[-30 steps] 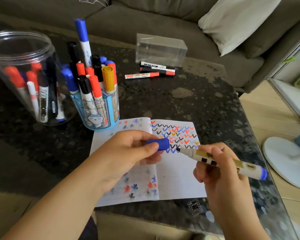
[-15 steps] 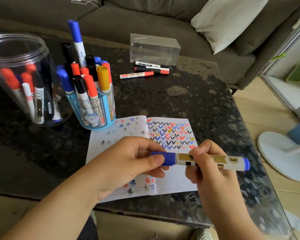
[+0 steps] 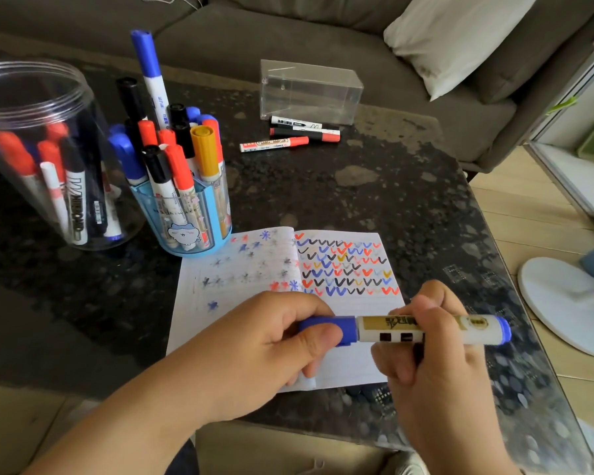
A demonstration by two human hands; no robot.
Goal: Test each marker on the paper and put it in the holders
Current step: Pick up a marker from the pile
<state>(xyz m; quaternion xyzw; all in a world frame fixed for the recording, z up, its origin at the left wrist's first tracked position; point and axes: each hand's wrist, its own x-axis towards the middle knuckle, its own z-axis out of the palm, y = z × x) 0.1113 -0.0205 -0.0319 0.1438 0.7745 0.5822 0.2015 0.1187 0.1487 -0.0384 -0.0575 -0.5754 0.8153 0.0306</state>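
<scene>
A white marker with a blue cap (image 3: 384, 332) lies level above the open notebook (image 3: 254, 265), whose pages carry coloured ticks and stars. My left hand (image 3: 268, 351) pinches the blue cap, which sits on the marker. My right hand (image 3: 429, 358) grips the barrel. A blue holder (image 3: 186, 217) packed with several markers stands behind the notebook. A clear round jar (image 3: 45, 156) at the far left holds several more. Three markers (image 3: 288, 135) lie loose farther back on the table.
A clear plastic box (image 3: 309, 90) stands behind the loose markers. A grey sofa with a white pillow (image 3: 474, 36) runs along the far side. The dark stone table's edge (image 3: 494, 241) falls off to the right, where a white fan base (image 3: 563, 303) sits on the wood floor.
The cap was off and held apart from the tip one second ago. It has been pushed onto the marker, and both hands now hold the capped marker level.
</scene>
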